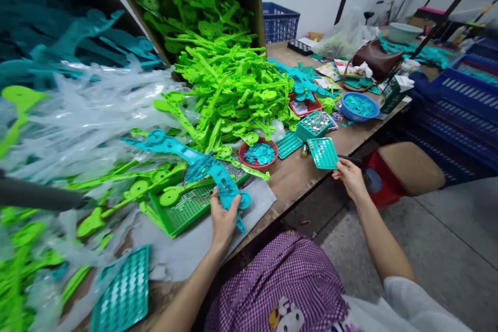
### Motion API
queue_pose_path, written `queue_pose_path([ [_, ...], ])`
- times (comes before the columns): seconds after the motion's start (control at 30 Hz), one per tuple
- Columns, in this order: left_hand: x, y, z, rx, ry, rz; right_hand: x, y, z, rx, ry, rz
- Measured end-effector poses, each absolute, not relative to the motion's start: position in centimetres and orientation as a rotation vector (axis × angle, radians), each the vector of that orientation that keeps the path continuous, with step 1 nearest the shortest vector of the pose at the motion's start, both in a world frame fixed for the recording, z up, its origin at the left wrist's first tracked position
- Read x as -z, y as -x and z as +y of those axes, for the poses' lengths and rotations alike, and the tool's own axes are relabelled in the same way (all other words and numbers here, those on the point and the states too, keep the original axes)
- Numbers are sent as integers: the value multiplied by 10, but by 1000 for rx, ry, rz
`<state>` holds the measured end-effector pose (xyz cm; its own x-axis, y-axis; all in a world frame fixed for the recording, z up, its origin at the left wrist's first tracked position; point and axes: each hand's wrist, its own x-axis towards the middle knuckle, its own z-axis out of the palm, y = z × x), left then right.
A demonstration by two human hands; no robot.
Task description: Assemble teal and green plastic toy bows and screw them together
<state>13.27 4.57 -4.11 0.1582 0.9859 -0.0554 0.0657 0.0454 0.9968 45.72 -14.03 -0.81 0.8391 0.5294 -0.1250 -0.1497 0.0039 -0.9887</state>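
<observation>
My left hand (pixel 225 218) is closed on the near end of a long blue plastic part (pixel 187 154) with a round tab, tilted over a green perforated basket (pixel 190 212). Thin wires show on the blue part. My right hand (pixel 350 179) pinches the corner of a small teal compartment tray (pixel 322 153), raised at the table's front edge. A few small pieces seem to lie in it, too small to name. Behind it sits a stack of teal trays (pixel 314 123) with round silvery pieces on top. Close by stands a red bowl (pixel 259 162) of flat blue pieces.
Lime-green plastic parts (pixel 233 93) spill from a cardboard box (pixel 259 10). Clear plastic bags (pixel 97 109) and more parts fill the left side. Another teal tray (pixel 124 290) lies front left. A blue bowl (pixel 360 108) stands further right, above a red stool (pixel 383 176) beside the table.
</observation>
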Motion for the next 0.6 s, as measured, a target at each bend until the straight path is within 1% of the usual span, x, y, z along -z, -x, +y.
queue_pose_path([
  [0.1,42,-132,47,-1019,-1317,1165,3,-493,-156,-369,1574,-263],
  [0.2,40,-132,48,-1003,-1321,1171,-3,-526,-152,-276,1807,-246],
  [0.43,37,-132,47,-977,-1294,1192,-11,-559,-112,-334,2262,-392],
  [0.6,38,-131,48,-977,-1286,1232,-24,-567,-99,-282,2505,-563],
])
